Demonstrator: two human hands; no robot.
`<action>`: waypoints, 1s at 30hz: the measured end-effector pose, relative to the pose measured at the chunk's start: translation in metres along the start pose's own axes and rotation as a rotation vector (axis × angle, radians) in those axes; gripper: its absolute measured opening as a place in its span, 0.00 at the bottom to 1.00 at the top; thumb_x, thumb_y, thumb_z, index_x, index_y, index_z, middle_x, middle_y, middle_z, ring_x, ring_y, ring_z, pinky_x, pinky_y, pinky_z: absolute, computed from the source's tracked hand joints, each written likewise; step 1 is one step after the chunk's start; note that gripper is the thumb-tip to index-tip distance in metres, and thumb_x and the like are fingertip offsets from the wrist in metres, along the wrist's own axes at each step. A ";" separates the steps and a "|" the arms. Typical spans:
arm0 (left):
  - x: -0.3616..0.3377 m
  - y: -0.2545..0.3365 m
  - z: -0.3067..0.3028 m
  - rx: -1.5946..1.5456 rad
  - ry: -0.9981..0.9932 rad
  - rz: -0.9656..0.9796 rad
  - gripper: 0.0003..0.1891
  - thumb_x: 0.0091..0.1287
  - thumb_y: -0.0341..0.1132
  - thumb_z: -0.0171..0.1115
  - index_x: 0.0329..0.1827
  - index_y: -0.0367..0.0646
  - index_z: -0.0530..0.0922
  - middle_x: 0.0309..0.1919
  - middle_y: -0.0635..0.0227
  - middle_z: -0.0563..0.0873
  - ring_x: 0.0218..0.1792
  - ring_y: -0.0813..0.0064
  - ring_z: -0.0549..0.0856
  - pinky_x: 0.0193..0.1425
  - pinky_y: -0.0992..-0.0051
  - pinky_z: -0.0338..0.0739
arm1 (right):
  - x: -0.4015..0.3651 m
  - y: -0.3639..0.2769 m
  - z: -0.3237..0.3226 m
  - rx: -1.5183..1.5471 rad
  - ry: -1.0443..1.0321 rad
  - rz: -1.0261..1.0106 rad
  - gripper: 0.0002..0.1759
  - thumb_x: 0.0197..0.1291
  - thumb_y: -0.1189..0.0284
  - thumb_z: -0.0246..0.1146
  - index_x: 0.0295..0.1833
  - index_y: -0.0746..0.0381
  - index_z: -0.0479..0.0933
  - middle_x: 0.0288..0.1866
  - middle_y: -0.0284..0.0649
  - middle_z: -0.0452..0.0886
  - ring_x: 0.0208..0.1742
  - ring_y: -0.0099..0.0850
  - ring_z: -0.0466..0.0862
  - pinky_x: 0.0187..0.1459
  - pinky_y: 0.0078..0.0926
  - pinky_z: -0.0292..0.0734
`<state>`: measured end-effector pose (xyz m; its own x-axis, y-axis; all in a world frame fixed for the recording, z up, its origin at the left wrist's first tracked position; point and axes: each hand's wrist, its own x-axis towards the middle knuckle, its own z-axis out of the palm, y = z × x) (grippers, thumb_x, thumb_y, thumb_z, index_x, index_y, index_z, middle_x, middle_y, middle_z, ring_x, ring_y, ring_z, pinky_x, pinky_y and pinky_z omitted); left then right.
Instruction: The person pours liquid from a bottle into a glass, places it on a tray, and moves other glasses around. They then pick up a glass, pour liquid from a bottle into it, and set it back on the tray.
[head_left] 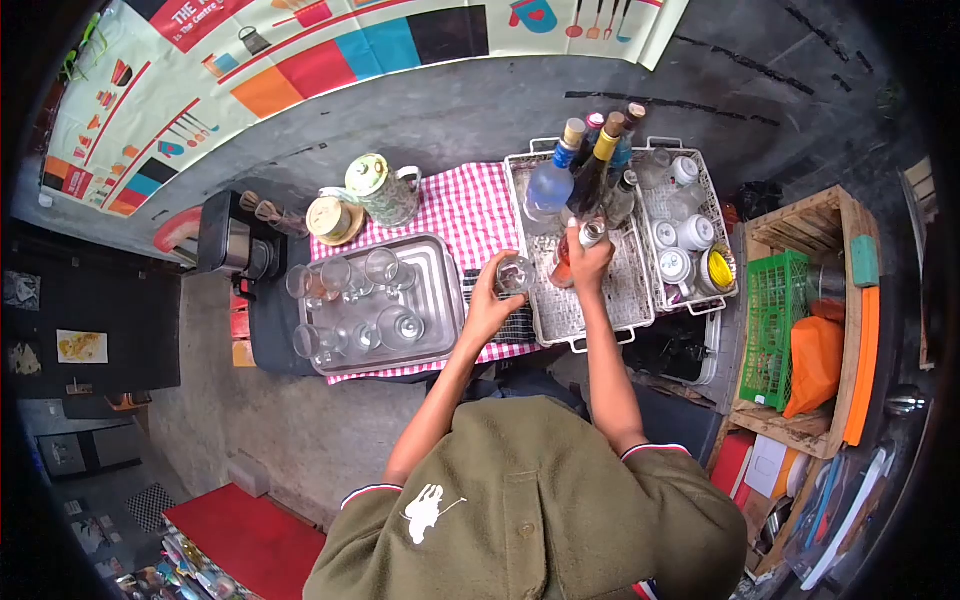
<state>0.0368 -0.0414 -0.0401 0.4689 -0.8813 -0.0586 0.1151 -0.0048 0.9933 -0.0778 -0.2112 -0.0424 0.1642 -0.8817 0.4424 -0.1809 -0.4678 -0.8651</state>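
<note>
My left hand (490, 300) is wrapped round a clear drinking glass (515, 274), held above the right edge of the checkered cloth (462, 195). Over the white wire basket (610, 318), my right hand (590, 258) grips a bottle (562, 268) with reddish contents; my fingers hide part of it. Several other bottles, among them a clear one with a blue neck (550, 188) and a dark one with a yellow neck (592, 175), stand at the back of the same basket.
A metal tray (445, 300) with several stemmed glasses lies to the left. Behind it stand a glass pitcher (393, 200) and a lidded pot (328, 218). A second basket (712, 188) holds jars and mugs. Farther right is a wooden crate (845, 225) with a green basket (768, 320).
</note>
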 end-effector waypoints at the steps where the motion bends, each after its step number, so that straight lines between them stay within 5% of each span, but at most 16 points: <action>1: -0.001 0.001 -0.001 -0.007 -0.006 -0.008 0.39 0.51 0.18 0.67 0.71 0.41 0.70 0.62 0.63 0.77 0.62 0.72 0.79 0.67 0.72 0.73 | 0.000 0.000 -0.002 0.014 -0.020 0.008 0.16 0.65 0.63 0.69 0.36 0.65 0.75 0.26 0.48 0.82 0.29 0.49 0.85 0.32 0.42 0.75; 12: -0.015 0.035 -0.001 -0.034 0.038 0.000 0.40 0.49 0.18 0.67 0.71 0.40 0.70 0.63 0.64 0.77 0.63 0.72 0.78 0.69 0.72 0.72 | 0.024 -0.043 -0.023 0.147 -0.116 0.149 0.13 0.62 0.68 0.70 0.31 0.63 0.75 0.24 0.37 0.82 0.27 0.29 0.83 0.32 0.33 0.75; 21: -0.027 0.064 -0.001 -0.118 0.038 0.123 0.38 0.53 0.19 0.70 0.71 0.39 0.69 0.58 0.68 0.78 0.58 0.77 0.79 0.63 0.74 0.76 | 0.045 -0.155 -0.055 -0.038 -0.543 0.085 0.17 0.62 0.63 0.71 0.43 0.67 0.82 0.31 0.46 0.87 0.35 0.36 0.89 0.38 0.36 0.79; 24: -0.034 0.075 -0.002 -0.155 0.054 0.125 0.38 0.54 0.19 0.69 0.71 0.39 0.69 0.59 0.68 0.77 0.58 0.77 0.79 0.62 0.75 0.76 | 0.034 -0.173 -0.056 -0.105 -0.611 0.105 0.17 0.61 0.62 0.71 0.45 0.67 0.82 0.35 0.52 0.87 0.40 0.47 0.89 0.40 0.40 0.80; 30: -0.042 0.069 -0.005 -0.182 0.055 0.080 0.38 0.54 0.18 0.67 0.72 0.39 0.68 0.59 0.68 0.77 0.58 0.78 0.79 0.61 0.75 0.77 | 0.004 -0.171 -0.052 -0.181 -0.759 0.169 0.18 0.61 0.61 0.69 0.45 0.67 0.83 0.36 0.54 0.87 0.42 0.51 0.88 0.43 0.42 0.80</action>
<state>0.0295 -0.0019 0.0308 0.5292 -0.8484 0.0096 0.2299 0.1543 0.9609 -0.0965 -0.1378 0.1198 0.7241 -0.6891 -0.0295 -0.4064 -0.3917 -0.8255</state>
